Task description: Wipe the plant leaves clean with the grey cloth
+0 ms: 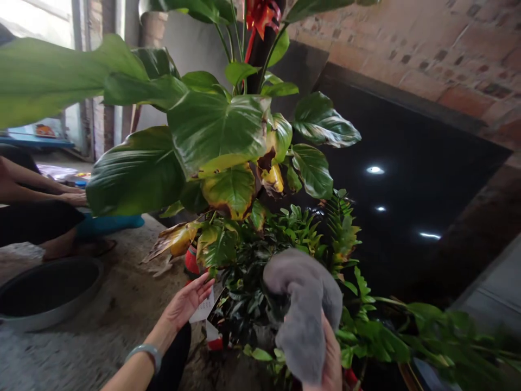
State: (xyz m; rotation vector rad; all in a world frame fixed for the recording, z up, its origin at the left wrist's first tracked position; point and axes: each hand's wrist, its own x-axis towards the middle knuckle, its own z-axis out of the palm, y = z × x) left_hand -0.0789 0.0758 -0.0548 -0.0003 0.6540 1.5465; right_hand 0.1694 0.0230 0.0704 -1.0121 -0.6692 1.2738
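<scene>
Place: at the foot of a brick wall (439,49), you crouch over potted plants on a rough concrete floor (122,320).
Right hand (325,361): your fingers are closed around a grey cloth (303,304), gripping its lower end; the palm is hidden behind it.
Cloth: one piece, soft and fleecy, bunched into a thick curved roll that arches over the small plant's top.
Left hand (189,301): open, palm up, fingers spread; the fingertips touch a white card (205,307) at the plant's edge. You pinch nothing that I can see.
Wrist: one pale smooth bracelet (144,353), round.
Small plant (260,271): dark, glossy, narrow leaflets on many stems, directly under the cloth and between your two hands.
Big plant (215,136): broad heart-shaped leaves, waxy green; several are yellowed with brown, curled edges.
Ribbon (260,13): one, red, shiny, tied high on the dark stem.
Basin (46,290): one, round, grey, shallow, on the floor to your left.
Other person (36,201): arms and legs at the left edge, well apart from your hands.
Pond (407,206): dark, smooth surface with three bright reflections.
</scene>
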